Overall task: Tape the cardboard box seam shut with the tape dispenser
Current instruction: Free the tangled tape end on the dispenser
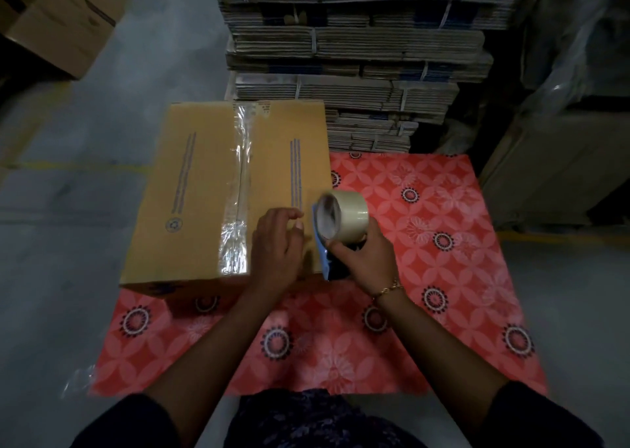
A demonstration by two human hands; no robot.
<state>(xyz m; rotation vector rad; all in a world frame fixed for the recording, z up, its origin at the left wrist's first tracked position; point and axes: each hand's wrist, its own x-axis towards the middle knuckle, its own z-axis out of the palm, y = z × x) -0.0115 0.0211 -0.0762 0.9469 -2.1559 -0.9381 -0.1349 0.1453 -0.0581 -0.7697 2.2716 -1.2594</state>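
A closed brown cardboard box (197, 195) lies on a red patterned mat (426, 226). A strip of clear tape (238, 188) runs along its middle seam from the far edge to the near edge. My left hand (278, 248) rests on the box's near right corner with its fingers loosely curled and nothing in it. My right hand (363, 256) grips a tape dispenser (341, 229) just off the box's right side. The dispenser has a blue plate and carries a roll of clear tape.
Tall stacks of bundled flat cardboard (358, 49) stand right behind the box and mat. Another brown carton (64, 21) sits at the far left on the grey floor. A large box (552, 171) and plastic-wrapped goods line the right side.
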